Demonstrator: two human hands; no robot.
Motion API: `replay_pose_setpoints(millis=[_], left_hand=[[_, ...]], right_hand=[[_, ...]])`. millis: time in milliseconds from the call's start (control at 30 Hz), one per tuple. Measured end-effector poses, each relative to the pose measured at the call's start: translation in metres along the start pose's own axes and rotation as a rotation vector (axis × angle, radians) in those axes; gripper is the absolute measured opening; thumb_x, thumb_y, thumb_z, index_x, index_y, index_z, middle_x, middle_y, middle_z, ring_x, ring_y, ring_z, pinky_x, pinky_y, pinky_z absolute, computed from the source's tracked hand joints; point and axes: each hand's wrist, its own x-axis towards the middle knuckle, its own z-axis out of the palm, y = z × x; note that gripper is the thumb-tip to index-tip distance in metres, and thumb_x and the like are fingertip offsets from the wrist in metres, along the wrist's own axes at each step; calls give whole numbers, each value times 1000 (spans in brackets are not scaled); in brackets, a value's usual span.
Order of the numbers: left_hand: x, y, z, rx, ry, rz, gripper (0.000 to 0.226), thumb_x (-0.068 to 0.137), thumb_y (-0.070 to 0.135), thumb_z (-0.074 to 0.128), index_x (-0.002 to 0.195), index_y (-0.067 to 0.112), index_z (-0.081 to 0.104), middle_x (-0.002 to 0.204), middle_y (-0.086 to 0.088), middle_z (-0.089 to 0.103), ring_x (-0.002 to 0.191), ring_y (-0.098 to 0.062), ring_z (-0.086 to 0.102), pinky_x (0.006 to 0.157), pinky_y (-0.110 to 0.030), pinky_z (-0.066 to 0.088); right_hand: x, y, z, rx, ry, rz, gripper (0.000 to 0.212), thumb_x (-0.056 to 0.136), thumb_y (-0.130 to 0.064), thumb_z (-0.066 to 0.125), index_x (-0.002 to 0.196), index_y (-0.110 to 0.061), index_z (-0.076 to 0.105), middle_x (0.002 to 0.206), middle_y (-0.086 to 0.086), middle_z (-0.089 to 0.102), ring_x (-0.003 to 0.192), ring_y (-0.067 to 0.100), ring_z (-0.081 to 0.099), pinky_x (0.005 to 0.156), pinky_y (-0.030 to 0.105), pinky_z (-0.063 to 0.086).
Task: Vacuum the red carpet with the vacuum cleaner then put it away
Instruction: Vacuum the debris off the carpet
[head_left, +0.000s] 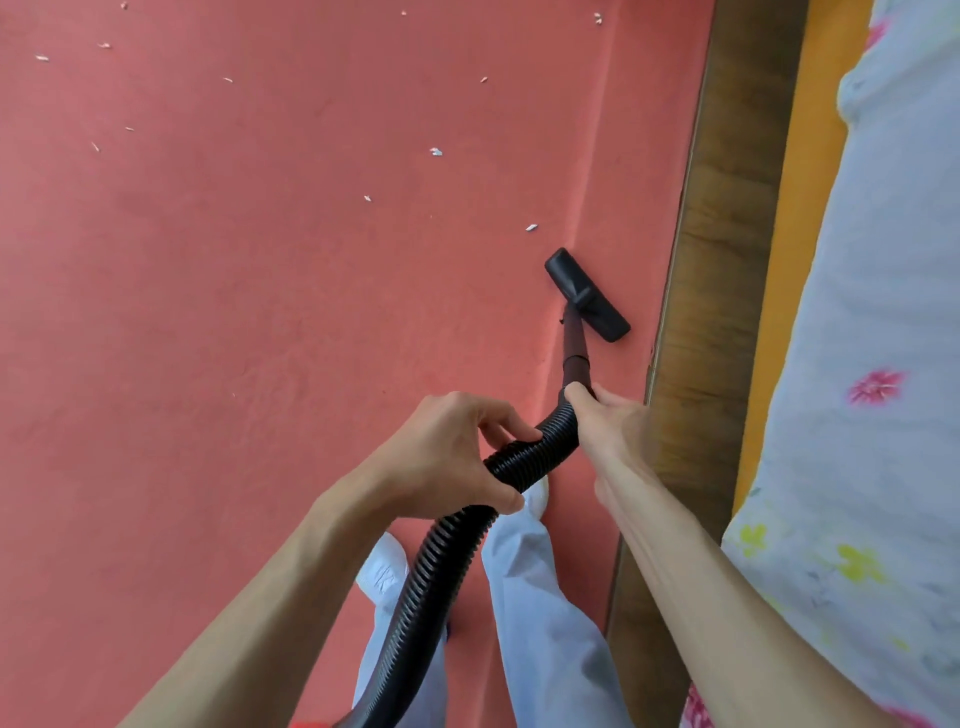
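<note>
Both arms reach forward and down. Left hand (457, 457) wraps the black ribbed hose (426, 582); right hand (610, 426) grips the hose-wand joint just ahead. Wand (574, 348) slopes down to the floor nozzle (587, 296), which sits on the red carpet (260, 286) beside the wooden bed frame (722, 260). White scraps (435, 151) lie beyond the nozzle.

The red carpet (260, 286) filling most of the frame looks matt and finely napped, with small white paper-like scraps (435, 151) on it. The black hose (431, 561) at lower centre is ribbed, slightly glossy plastic; the floor nozzle (587, 294) is smooth matt black plastic. Along the right, a wood-grain board (727, 234) and a soft floral cloth (857, 364).
</note>
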Motion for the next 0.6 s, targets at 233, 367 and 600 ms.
replay_pose_setpoints(millis=[233, 367, 600], left_hand=[[14, 13, 35, 23, 100, 22, 52, 67, 9, 77, 114, 31, 71, 105, 11, 72, 54, -2, 63, 53, -18, 53], [2, 21, 24, -40, 108, 57, 52, 67, 7, 80, 111, 33, 72, 101, 12, 71, 60, -17, 68, 54, -18, 53], [-12, 5, 30, -33, 124, -25, 50, 68, 14, 80, 111, 35, 68, 102, 12, 69, 60, -12, 68, 54, -19, 53]], right_hand=[[27, 4, -14, -5, -5, -8, 22, 86, -25, 64, 102, -13, 72, 76, -6, 61, 78, 15, 57, 74, 31, 50], [27, -14, -32, -16, -55, -58, 16, 82, -25, 66, 84, -12, 75, 65, -5, 57, 62, 13, 50, 59, 27, 40], [11, 5, -6, -57, -109, -17, 18, 79, -25, 64, 79, -8, 69, 60, -4, 53, 59, 15, 47, 56, 26, 36]])
